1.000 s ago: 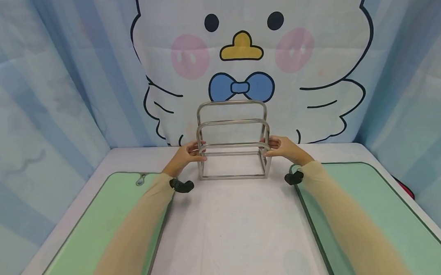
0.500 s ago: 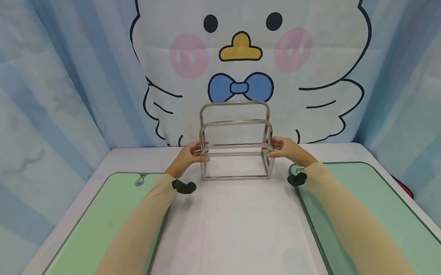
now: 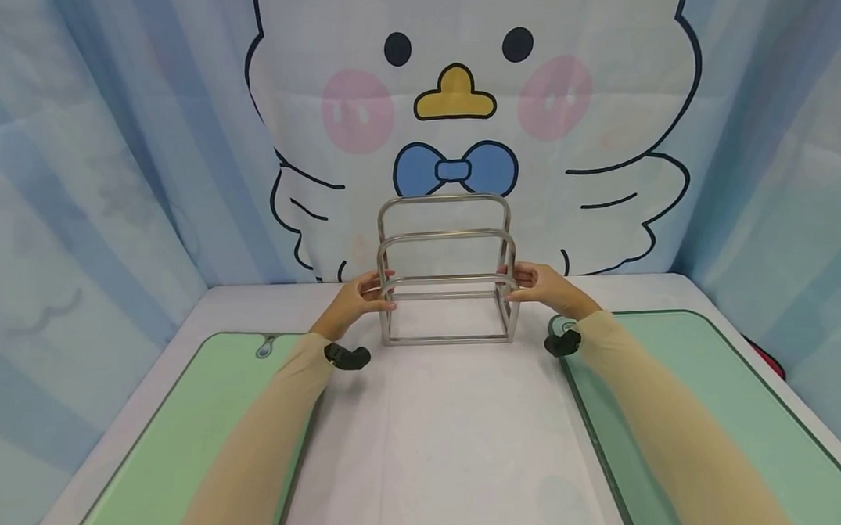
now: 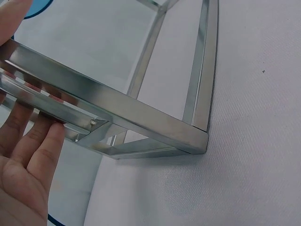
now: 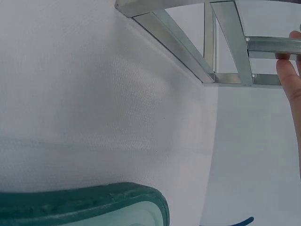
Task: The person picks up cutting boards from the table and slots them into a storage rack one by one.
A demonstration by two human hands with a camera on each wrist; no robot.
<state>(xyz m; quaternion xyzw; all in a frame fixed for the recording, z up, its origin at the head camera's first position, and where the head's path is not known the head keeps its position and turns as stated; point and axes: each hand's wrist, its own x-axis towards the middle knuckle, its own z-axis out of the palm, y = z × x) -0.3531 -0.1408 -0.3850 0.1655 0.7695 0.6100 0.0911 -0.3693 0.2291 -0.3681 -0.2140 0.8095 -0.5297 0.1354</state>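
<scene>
A silver metal rack [image 3: 448,339] with several rounded hoops, stepped from low at the front to high at the back, stands upright at the far middle of the white table. My left hand [image 3: 355,298] grips its left side, thumb in front and fingers behind the side bars. On the opposite side, my right hand [image 3: 547,287] holds it the same way. In the left wrist view, bent fingers [image 4: 44,141] reach round the flat side bars of the rack [image 4: 117,101]. The right wrist view shows fingertips [image 5: 287,75] against a bar of the rack [image 5: 230,37]; most of that hand is outside the picture.
Pale green boards with dark rims lie on both sides, a left board [image 3: 187,414] and a right board [image 3: 687,392]. Behind the rack hangs a curtain [image 3: 452,10] with a cartoon chick. Something red [image 3: 766,357] shows past the table's right edge.
The rack has shifted slightly to the right against the curtain, both hands moving with it. Their grip on its sides looks the same. The head view has tilted a little.
</scene>
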